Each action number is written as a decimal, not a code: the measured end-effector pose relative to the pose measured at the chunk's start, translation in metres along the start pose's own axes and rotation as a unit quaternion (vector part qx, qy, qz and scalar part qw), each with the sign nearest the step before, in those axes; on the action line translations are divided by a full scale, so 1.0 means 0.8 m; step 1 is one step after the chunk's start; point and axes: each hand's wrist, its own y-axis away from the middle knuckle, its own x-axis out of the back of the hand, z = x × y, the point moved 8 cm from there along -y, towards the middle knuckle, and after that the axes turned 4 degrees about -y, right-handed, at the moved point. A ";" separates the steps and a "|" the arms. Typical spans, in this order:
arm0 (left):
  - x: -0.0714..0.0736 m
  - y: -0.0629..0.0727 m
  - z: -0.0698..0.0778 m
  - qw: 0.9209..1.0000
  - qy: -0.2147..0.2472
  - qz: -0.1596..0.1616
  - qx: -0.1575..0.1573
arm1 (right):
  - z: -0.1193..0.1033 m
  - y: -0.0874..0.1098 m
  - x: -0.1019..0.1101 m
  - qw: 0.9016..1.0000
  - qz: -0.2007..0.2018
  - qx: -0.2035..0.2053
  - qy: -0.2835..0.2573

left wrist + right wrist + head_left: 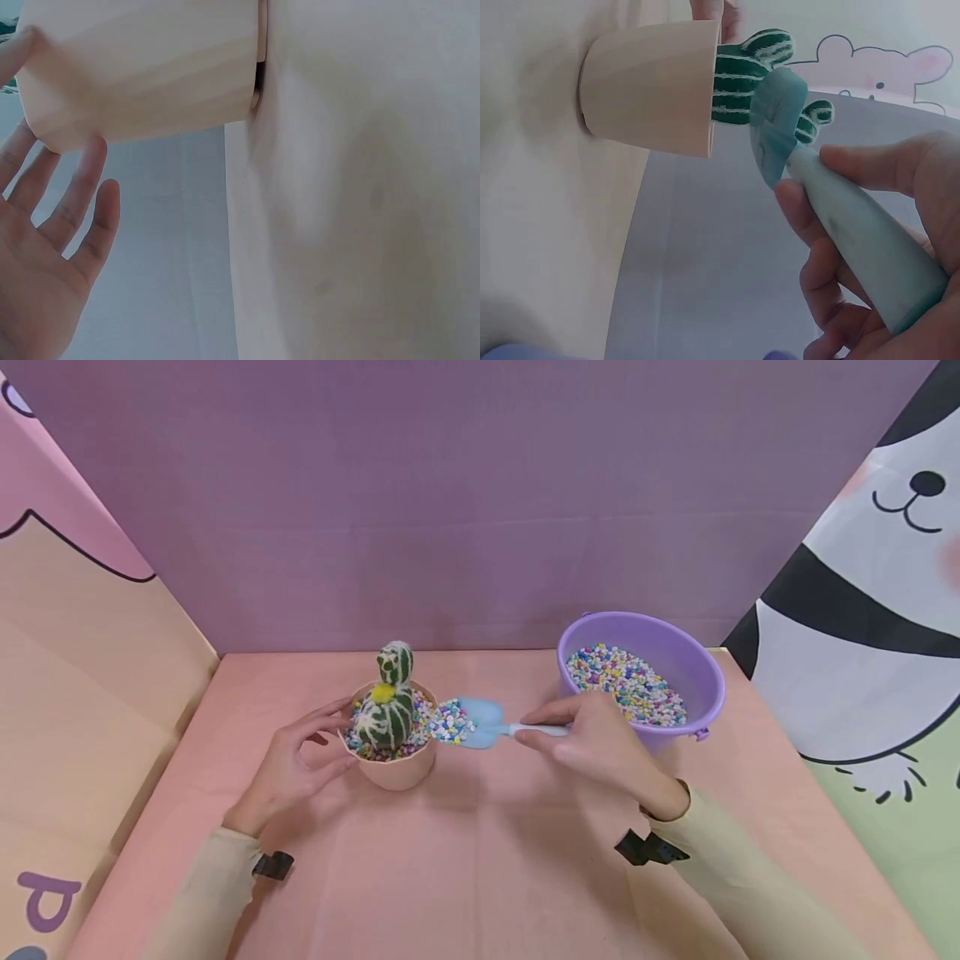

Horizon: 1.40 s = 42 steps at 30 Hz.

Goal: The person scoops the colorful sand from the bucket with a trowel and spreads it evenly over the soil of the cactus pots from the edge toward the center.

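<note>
A small potted cactus (385, 720) with white stripes and a yellow flower stands in a peach flower pot (399, 773), ringed by coloured pebbles. My left hand (300, 760) is at the pot's left side, its spread fingers (84, 169) and thumb touching the wall and rim. On the other side, my right hand (600, 739) grips the pale handle of a light blue toy shovel (483, 724) between thumb and fingers. Multicoloured pebbles (452, 722) fill the shovel's tip, which overlaps the pot's right rim in the head view. From the right wrist, the shovel (776, 124) covers part of the cactus.
A purple bucket (705, 681) holding many coloured pebbles (626, 681) stands at the back right, just behind my right hand. Pink cloth covers the table (480, 877). A purple backdrop (480, 510) rises at its far edge, with printed panels on both sides.
</note>
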 end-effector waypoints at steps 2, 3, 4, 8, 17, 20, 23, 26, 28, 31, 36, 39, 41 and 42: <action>0.001 0.000 0.000 1.000 -0.005 0.002 0.004 | -0.003 -0.005 -0.005 1.000 -0.007 0.001 0.007; 0.001 -0.001 0.000 1.000 -0.007 0.003 0.004 | -0.005 -0.008 -0.008 1.000 -0.012 0.001 0.009; 0.001 -0.001 0.000 1.000 -0.009 0.005 0.005 | -0.007 -0.010 -0.010 1.000 -0.017 0.003 0.014; 0.001 0.001 0.001 1.000 -0.005 0.014 0.009 | -0.016 -0.019 -0.017 0.999 -0.032 0.012 0.031; -0.002 0.005 0.007 0.999 -0.021 0.039 0.012 | -0.027 -0.031 -0.022 0.996 -0.047 0.022 0.078; -0.001 0.006 0.008 0.999 -0.025 0.047 0.010 | -0.032 -0.036 -0.022 0.994 -0.055 0.019 0.093; 0.000 0.006 0.011 0.998 -0.027 0.059 0.001 | -0.039 -0.042 -0.023 0.992 -0.064 0.022 0.108; 0.001 0.006 0.016 0.996 -0.034 0.077 -0.015 | -0.046 -0.047 -0.024 0.990 -0.073 0.032 0.117; 0.001 0.005 0.021 0.994 -0.043 0.095 -0.030 | -0.050 -0.049 -0.024 0.989 -0.076 0.039 0.122; 0.001 0.003 0.035 0.988 -0.068 0.120 -0.064 | -0.053 -0.050 -0.022 0.987 -0.077 0.045 0.132; 0.001 -0.001 0.046 0.986 -0.098 0.105 -0.080 | -0.052 -0.052 -0.022 0.987 -0.080 0.041 0.131; 0.007 -0.004 0.036 0.993 -0.084 0.072 -0.050 | -0.052 -0.053 -0.022 0.988 -0.084 0.042 0.126; 0.012 -0.008 0.028 0.995 -0.077 0.050 -0.031 | -0.053 -0.054 -0.022 0.987 -0.085 0.044 0.128; 0.014 -0.010 0.024 0.996 -0.075 0.039 -0.022 | -0.053 -0.054 -0.021 0.987 -0.084 0.045 0.130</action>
